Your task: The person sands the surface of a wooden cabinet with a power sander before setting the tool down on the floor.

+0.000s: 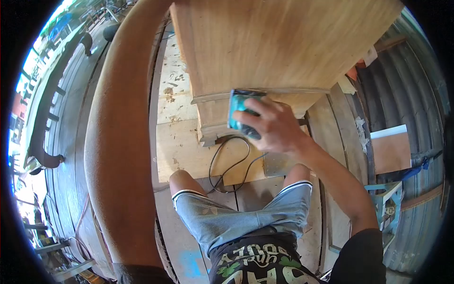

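My right hand [278, 124] is closed round a teal electric sander [239, 110], its fingers wrapped over the body. The sander's flat pad side faces left, beside the lower moulding of a wooden cabinet [279, 42]. A black cord [223, 161] loops on the boards below the sander. My left arm [125, 132] stretches up along the cabinet's left side, and the hand lies beyond the top edge of the picture.
A stained plywood sheet [172, 142] lies under the cabinet. To the left is a carved wooden furniture piece [45, 104]. At right are a corrugated metal wall [402, 90], a brown board [391, 154] and a light-blue stool [390, 201].
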`<action>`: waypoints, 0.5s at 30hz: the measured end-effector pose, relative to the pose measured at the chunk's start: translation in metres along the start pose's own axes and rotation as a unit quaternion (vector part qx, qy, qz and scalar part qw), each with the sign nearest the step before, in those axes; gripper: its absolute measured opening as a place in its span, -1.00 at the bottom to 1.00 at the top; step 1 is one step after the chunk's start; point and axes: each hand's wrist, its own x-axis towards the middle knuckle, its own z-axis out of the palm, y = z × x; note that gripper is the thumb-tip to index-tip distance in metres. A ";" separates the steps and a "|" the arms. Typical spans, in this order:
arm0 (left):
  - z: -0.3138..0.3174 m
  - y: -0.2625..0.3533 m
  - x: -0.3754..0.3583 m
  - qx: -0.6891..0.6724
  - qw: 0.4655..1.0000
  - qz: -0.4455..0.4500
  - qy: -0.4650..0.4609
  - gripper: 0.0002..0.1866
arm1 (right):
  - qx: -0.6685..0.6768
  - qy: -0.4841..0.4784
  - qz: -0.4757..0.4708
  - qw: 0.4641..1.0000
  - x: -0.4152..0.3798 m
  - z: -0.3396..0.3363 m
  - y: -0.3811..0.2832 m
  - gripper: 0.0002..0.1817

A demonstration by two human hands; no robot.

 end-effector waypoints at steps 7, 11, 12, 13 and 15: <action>-0.001 -0.032 0.013 0.128 0.985 0.115 -0.001 -0.14 | 0.000 0.073 0.090 0.993 -0.075 -0.026 0.061 -0.41; -0.002 -0.062 0.035 0.190 0.965 0.181 -0.003 -0.31 | 0.021 0.094 0.156 0.983 -0.114 -0.042 0.097 -0.43; -0.001 -0.068 0.044 0.203 0.959 0.197 -0.002 -0.35 | 0.022 0.101 0.178 0.979 -0.124 -0.045 0.106 -0.43; -0.002 -0.076 0.049 0.216 0.953 0.213 -0.002 -0.38 | 0.023 0.109 0.201 0.973 -0.134 -0.048 0.114 -0.42; 0.001 -0.088 0.064 0.240 0.939 0.248 -0.001 -0.43 | 0.021 0.110 0.223 0.968 -0.153 -0.053 0.134 -0.40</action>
